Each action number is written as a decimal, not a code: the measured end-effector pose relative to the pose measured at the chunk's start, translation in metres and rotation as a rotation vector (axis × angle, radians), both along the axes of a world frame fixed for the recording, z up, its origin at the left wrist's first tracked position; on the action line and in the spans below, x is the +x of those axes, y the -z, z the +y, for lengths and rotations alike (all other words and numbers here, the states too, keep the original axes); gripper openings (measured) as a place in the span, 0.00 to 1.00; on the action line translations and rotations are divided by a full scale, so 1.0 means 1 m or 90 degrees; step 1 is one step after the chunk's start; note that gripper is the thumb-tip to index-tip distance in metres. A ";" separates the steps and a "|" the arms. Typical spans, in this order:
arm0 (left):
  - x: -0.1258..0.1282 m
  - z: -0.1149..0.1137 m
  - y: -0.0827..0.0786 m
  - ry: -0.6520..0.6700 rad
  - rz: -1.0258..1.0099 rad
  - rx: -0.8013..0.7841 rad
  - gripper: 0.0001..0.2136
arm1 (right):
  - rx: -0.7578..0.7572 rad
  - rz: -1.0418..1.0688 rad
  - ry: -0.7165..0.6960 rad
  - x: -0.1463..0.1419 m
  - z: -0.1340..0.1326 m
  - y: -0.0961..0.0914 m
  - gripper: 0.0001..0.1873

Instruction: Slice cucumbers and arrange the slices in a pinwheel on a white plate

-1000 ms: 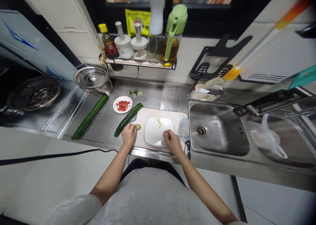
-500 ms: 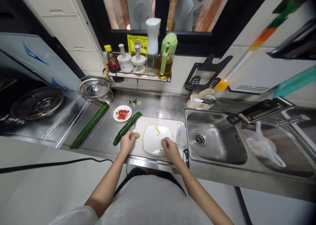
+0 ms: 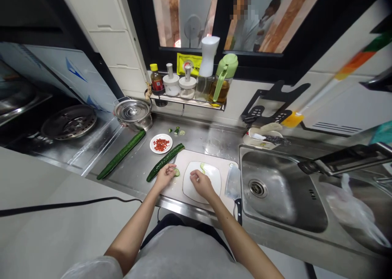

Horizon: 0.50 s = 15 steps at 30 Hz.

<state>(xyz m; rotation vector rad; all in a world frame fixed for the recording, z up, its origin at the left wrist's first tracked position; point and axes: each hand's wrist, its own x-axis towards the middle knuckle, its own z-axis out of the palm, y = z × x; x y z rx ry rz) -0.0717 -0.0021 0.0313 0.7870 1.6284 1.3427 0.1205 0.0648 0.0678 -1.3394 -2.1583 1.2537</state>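
My left hand (image 3: 165, 176) is at the left side of the pink cutting board (image 3: 180, 158), its fingertips closed on a few thin cucumber slices (image 3: 177, 172). Fingers curled together, my right hand (image 3: 201, 184) hovers over the left part of a white square plate (image 3: 217, 181); what its fingertips hold, if anything, is hidden. Pale green cucumber pieces (image 3: 202, 167) lie near the plate's far edge. Beside my left hand rests a shorter cucumber (image 3: 163, 163). A cleaver (image 3: 233, 181) lies along the board's right side.
Farther left are a long cucumber (image 3: 121, 154), a plate of chopped red chili (image 3: 161, 143) and a lidded steel pot (image 3: 134, 114). Cucumber scraps (image 3: 177, 130) sit behind. The sink (image 3: 275, 197) is on the right. Seasoning containers stand on a wall rack (image 3: 190, 100).
My right hand has moved left across the plate, toward my left hand. My left hand stays by the cucumber slices. The whole view has shifted a little.
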 end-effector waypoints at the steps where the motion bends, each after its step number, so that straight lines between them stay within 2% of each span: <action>1: 0.001 0.000 -0.005 0.014 -0.011 0.009 0.19 | -0.028 0.024 -0.004 -0.008 0.002 0.002 0.11; 4: 0.006 0.002 -0.023 0.056 -0.029 0.038 0.20 | -0.161 0.135 -0.007 -0.026 0.006 0.004 0.13; 7: 0.014 0.006 -0.041 0.081 -0.062 0.061 0.21 | -0.284 0.248 0.014 -0.033 0.011 -0.001 0.13; 15: 0.036 0.021 -0.077 0.054 -0.141 0.098 0.22 | -0.375 0.387 0.103 -0.020 0.024 -0.033 0.14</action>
